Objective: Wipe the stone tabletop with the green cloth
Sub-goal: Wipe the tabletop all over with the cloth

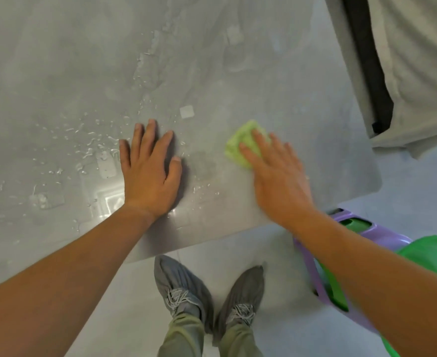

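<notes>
The grey stone tabletop [212, 73] fills most of the view, with water drops and wet streaks across its left and middle. A folded light green cloth [240, 144] lies near the table's right front part. My right hand [276, 173] presses flat on the cloth, fingers spread over it, and looks slightly blurred. My left hand [150, 171] rests flat on the wet stone to the left of the cloth, fingers apart, holding nothing.
A purple and green plastic chair [366, 233] stands at the table's front right corner, under my right forearm. A grey fabric seat with a black strip [405, 73] sits at the upper right. My feet in grey shoe covers [207, 292] stand on the pale floor.
</notes>
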`<control>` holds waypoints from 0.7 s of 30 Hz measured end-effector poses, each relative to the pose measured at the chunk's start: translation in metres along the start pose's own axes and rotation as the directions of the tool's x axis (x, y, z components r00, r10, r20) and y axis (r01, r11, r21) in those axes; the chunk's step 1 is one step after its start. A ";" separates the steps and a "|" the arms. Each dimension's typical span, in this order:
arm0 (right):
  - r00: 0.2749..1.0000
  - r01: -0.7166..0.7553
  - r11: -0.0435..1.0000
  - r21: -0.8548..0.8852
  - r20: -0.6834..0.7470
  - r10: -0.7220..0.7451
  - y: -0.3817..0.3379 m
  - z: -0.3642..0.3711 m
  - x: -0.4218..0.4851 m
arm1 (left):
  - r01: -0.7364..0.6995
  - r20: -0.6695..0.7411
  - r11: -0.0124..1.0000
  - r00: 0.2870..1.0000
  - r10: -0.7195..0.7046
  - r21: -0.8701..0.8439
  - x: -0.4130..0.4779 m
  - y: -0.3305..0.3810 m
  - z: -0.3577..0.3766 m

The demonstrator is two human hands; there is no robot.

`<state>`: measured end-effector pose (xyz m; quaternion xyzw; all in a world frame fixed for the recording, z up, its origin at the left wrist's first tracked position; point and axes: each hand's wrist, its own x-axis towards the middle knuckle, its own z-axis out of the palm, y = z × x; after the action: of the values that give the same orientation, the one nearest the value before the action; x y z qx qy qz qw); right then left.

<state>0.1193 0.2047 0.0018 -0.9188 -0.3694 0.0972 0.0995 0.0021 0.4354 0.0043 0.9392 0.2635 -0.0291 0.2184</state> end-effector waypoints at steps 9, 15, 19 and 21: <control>0.953 -0.292 0.956 0.041 -0.072 0.294 0.023 -0.005 -0.031 | 0.011 0.014 0.982 1.000 -0.014 0.187 -0.003 0.004 0.008; 0.973 -0.220 0.975 0.036 -0.066 0.222 0.072 -0.017 -0.034 | 0.005 0.024 0.987 1.000 -0.009 0.158 -0.008 0.013 0.002; 0.885 -0.448 0.888 0.102 -0.091 0.457 0.062 -0.018 -0.026 | -0.113 0.075 0.982 0.992 0.103 0.151 -0.020 0.047 0.010; 0.948 -0.308 0.950 0.053 -0.063 0.311 0.053 -0.014 -0.037 | -0.136 0.101 0.978 0.988 0.120 0.162 -0.020 0.066 0.019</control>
<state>0.1320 0.1397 0.0054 -0.9659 -0.2148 0.0868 0.1157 0.0194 0.3669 0.0164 0.9669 0.1889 -0.0798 0.1516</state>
